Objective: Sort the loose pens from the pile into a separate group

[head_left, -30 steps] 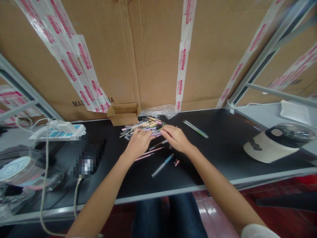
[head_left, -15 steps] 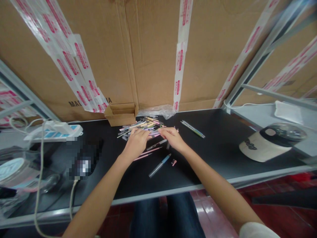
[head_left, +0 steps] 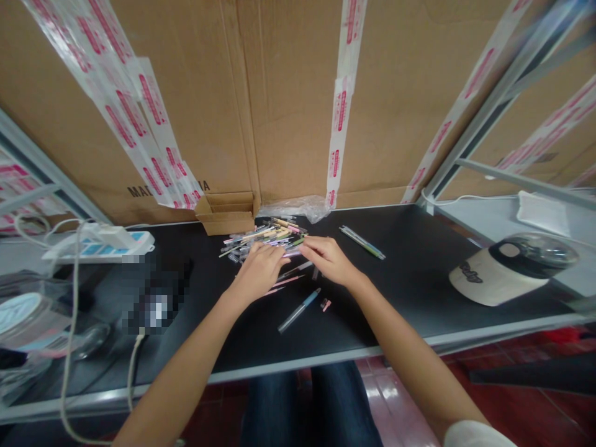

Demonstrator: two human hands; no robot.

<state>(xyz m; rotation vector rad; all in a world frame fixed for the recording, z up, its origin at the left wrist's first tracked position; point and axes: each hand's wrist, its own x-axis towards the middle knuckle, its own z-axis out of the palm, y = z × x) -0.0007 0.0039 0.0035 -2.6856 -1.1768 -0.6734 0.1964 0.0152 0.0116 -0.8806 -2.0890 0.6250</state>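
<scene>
Both hands work at the heap of mixed pastel plastic pens (head_left: pixel 263 236) in the middle of the black desk (head_left: pixel 410 273). The left hand (head_left: pixel 258 270) lies loosely curled on its near edge; the right hand (head_left: pixel 328 259) pinches one lilac pen (head_left: pixel 292 253) there. Lifting it free looks like it needs a careful pull.

A long black counter (head_left: pixel 419 273) with a pale metal front edge carries a loose heap of slim pastel pens (head_left: pixel 263 239) near its back edge. Just in front of the heap lie two pink pens (head_left: pixel 285 283), a clear pen with a blue end (head_left: pixel 298 309) and a small pink cap (head_left: pixel 326 304). A few green pens (head_left: pixel 362 242) lie apart to the right. A small open cardboard box (head_left: pixel 226 214), crumpled clear plastic (head_left: pixel 298 207), a white power strip (head_left: pixel 100 243) and a cream and black cap (head_left: pixel 507 267) also rest on it.
</scene>
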